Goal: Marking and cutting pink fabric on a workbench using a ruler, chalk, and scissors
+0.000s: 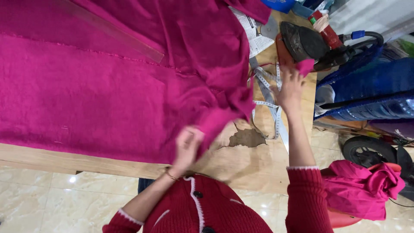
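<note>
- The big magenta cloth (95, 86) lies spread over most of the wooden table (254, 164), its near edge hanging a little past the table's front.
- The left hand (187, 146) has its fingers closed on a corner fold of that cloth near the front edge, pinching it up off the wood.
- The right hand (290, 88) reaches across the table, fingers spread and part-curled, touching a small magenta scrap (306, 67) just beside the iron (304, 43); whether it grips the scrap I cannot tell.
- The cloth looks soft, light and limp, with a loose weave; I judge it will drape and slide rather than hold shape, so edges and corners are the best places to hold.
- A white measuring tape (269, 97) trails under the right hand, and could snag.
- A clear ruler (125, 39) rests on the cloth, well away from both hands.
- A bundle of the same magenta fabric (362, 187) sits on a seat off to the right.
</note>
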